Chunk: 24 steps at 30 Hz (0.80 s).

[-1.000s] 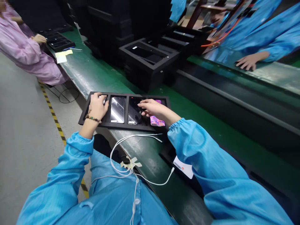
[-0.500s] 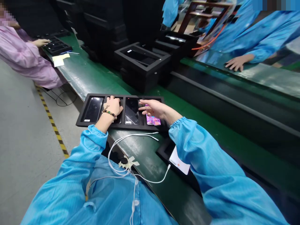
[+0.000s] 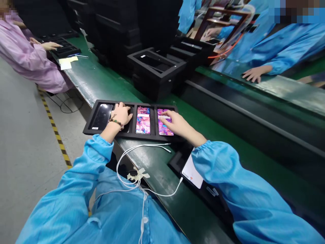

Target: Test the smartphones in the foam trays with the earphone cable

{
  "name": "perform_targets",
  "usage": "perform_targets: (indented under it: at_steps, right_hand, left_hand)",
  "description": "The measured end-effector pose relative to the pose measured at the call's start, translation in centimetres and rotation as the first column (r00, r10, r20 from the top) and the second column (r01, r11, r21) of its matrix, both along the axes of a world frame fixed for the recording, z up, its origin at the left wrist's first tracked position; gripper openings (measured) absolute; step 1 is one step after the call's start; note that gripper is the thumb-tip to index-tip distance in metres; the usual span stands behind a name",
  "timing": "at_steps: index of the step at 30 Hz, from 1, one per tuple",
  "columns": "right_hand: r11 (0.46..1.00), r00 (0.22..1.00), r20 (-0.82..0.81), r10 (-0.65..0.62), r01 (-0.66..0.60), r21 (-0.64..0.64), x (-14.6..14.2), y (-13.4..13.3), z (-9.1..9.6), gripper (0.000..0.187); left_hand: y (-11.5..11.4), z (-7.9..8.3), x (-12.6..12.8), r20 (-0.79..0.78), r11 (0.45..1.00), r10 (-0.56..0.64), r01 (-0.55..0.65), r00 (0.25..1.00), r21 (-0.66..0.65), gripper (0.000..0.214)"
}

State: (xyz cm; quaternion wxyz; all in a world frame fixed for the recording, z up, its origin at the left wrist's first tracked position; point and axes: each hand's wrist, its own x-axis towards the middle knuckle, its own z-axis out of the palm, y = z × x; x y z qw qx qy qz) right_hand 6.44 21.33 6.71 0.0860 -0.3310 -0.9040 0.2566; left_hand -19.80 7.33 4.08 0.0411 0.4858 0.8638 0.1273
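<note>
A black tray [image 3: 88, 127] with four slots lies on the green belt [image 3: 101, 84] in front of me, a phone in each slot. The leftmost phone [image 3: 101, 116] is dark. My left hand [image 3: 122, 114] rests curled over the second phone, hiding most of it. The third phone [image 3: 143, 120] shows a lit pink and blue screen. My right hand [image 3: 176, 123] lies on the fourth phone [image 3: 162, 122], also lit, with the forefinger stretched onto its screen and the other fingers curled.
White cables [image 3: 132, 169] taped to the belt edge lie below the tray. Stacked black trays [image 3: 156, 66] stand behind it. A person in a pink coat [image 3: 27, 57] works at the far left; a hand in a blue sleeve [image 3: 252, 73] rests across the line.
The third phone's screen has lit up. My right hand moved from the third phone onto the fourth. My left hand went from the first slot to the second and stays there.
</note>
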Motion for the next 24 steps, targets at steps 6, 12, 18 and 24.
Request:
perform_targets:
  at_steps: [6, 12, 18, 24]
  right_hand:
    - [0.959, 0.972, 0.049, 0.229, -0.234, 0.16, 2.9, -3.4, -1.6, 0.053]
    - [0.944, 0.928, 0.202, 0.314, -0.328, 0.04, -1.1, -6.7, -2.3, 0.055]
    - [0.987, 0.971, 0.233, 0.046, -0.081, 0.141, -6.6, -3.5, -1.9, 0.06]
    - [0.985, 0.989, -0.024, -0.146, 0.148, 0.093, -2.9, -0.5, -3.5, 0.067]
  left_hand:
    - [-9.3, -0.6, -4.7, -0.087, 0.94, -0.134, 0.154, 0.987, 0.303, 0.048]
    - [-13.3, -1.2, -4.6, -0.068, 0.891, -0.405, 0.41, 0.912, 0.193, 0.048]
    - [-9.1, -1.6, -3.3, -0.001, 0.92, -0.364, 0.359, 0.932, 0.156, 0.061]
    - [-9.3, -2.0, -7.0, -0.006, 0.963, -0.013, 0.014, 1.0, 0.27, 0.066]
